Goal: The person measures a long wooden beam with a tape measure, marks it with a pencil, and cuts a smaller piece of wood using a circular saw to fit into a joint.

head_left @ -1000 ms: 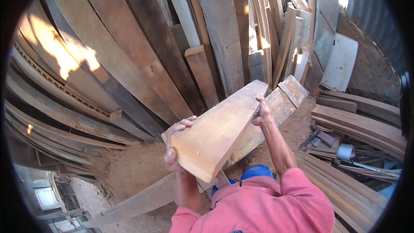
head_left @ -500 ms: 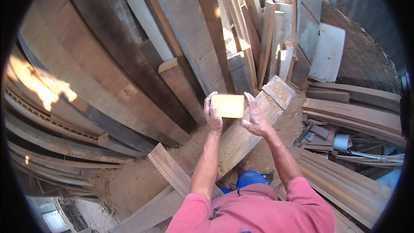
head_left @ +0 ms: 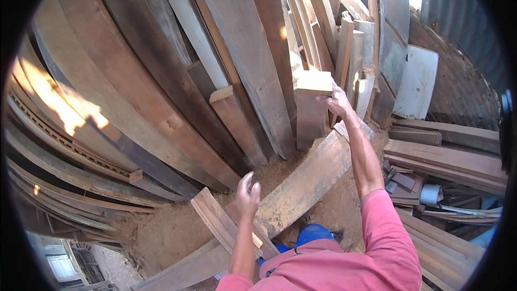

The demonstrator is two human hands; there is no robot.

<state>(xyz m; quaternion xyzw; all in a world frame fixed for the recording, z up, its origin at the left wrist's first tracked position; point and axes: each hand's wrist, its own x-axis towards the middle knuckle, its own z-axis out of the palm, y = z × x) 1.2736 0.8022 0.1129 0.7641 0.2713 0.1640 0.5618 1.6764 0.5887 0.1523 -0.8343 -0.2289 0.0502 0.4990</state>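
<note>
A short, thick wooden block [head_left: 312,116] with a pale, sunlit end stands upright at the foot of the leaning boards. My right hand [head_left: 336,102] reaches forward and grips its upper right edge. Nearer to me, my left hand [head_left: 247,196] hovers with nothing in it, fingers loosely bent and apart. It is above a short brown board [head_left: 215,218] and beside the left edge of a wide, dusty plank [head_left: 307,183] that slants from my legs up to the block.
Tall boards [head_left: 145,75] lean along the left and far side. Another short piece of timber [head_left: 237,124] stands among them. Stacked planks [head_left: 447,156] lie at the right, by a white pipe piece [head_left: 430,194]. Sawdust covers the ground [head_left: 167,237].
The block has moved from between both hands to the far boards and now stands upright. My left hand has let go and drawn back toward me; my right arm has stretched forward.
</note>
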